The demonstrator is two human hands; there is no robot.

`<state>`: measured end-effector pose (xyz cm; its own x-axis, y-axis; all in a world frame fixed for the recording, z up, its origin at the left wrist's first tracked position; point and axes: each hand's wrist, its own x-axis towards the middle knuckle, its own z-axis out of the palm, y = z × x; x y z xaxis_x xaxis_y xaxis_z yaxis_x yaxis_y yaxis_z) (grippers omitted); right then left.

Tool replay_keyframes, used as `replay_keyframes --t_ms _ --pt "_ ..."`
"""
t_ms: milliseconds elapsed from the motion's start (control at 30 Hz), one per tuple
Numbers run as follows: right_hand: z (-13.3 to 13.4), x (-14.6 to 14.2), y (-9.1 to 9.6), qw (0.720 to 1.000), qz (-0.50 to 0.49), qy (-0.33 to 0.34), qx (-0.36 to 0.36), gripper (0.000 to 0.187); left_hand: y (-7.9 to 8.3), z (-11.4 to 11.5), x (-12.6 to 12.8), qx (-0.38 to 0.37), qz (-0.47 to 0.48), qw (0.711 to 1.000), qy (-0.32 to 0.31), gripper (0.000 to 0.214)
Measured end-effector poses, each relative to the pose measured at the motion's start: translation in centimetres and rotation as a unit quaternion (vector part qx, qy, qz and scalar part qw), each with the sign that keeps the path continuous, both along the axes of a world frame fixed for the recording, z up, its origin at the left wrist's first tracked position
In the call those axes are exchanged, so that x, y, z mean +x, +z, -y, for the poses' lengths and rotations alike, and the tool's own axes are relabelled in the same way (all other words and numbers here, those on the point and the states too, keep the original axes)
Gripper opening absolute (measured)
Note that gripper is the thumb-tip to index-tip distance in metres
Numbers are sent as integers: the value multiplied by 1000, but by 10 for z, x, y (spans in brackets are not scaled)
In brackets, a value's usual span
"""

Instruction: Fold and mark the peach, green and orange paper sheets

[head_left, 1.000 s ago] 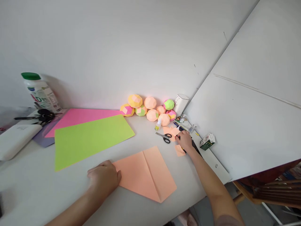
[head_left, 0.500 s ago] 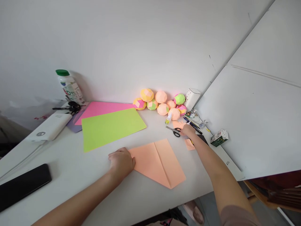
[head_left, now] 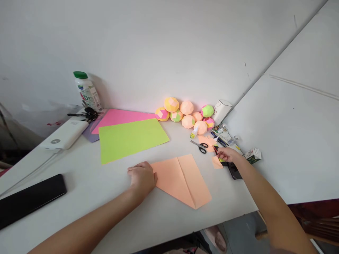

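The left hand (head_left: 142, 177) is resting on the left end of the folded peach sheet (head_left: 172, 180), which is lying at the near middle of the white table (head_left: 87, 176) with its crease running down toward the near edge; the thumb is lying along the paper, but whether the fingers are pinching it I cannot tell. The right hand (head_left: 225, 154) is reaching to the far right, its fingers drawn narrowly together beside a slender red-and-dark thing (head_left: 215, 150); whether they are gripping it I cannot tell. A yellow-and-black item (head_left: 222, 160) is lying just under that hand, a small peach scrap (head_left: 217, 162) near it, and the scissors (head_left: 199, 145) are lying to the left beside larger peach scraps (head_left: 207, 141). For working well here, I judge, the left hand should be pressing lightly and flat, so the sheet is neither sliding nor creasing anew. The right fingertips should be closing on one item alone, lifting it clear of the scraps rather than dragging it, while the forearm is staying off the black device (head_left: 234, 172).
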<state>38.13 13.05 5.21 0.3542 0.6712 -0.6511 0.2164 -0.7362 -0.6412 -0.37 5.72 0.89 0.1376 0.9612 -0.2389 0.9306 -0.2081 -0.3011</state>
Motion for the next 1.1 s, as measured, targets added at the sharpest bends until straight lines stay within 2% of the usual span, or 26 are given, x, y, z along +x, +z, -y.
replay_keyframes --t_ms 133,200,233,433,533,600,700,867,1100 --pt "31 2 -3 997 -72 -16 12 32 -1 0 0 2 2 1000 -5 58" --pt "46 -3 -2 992 -118 -11 42 23 -2 -1 0 2 0 1000 -5 58" --pt "54 -8 -1 988 -143 -7 62 18 -3 -1 0 2 -1 1000 -4 58" --pt "79 -61 10 936 -284 19 208 21 -10 -3 0 1 1 1000 -3 59" --pt "76 -93 10 915 -322 47 238 27 -11 -3 0 5 9 1000 3 60" --pt "70 -112 7 890 -347 126 268 29 -10 -2 0 10 17 1000 7 59" --pt "59 -134 3 873 -333 176 309 30 -8 -1 1 15 31 999 13 58" --pt "41 -150 -3 871 -332 164 324 38 -5 -1 0 20 49 998 24 57" --pt "31 -153 -27 850 -274 183 410 26 -6 -2 0 16 39 999 23 55"
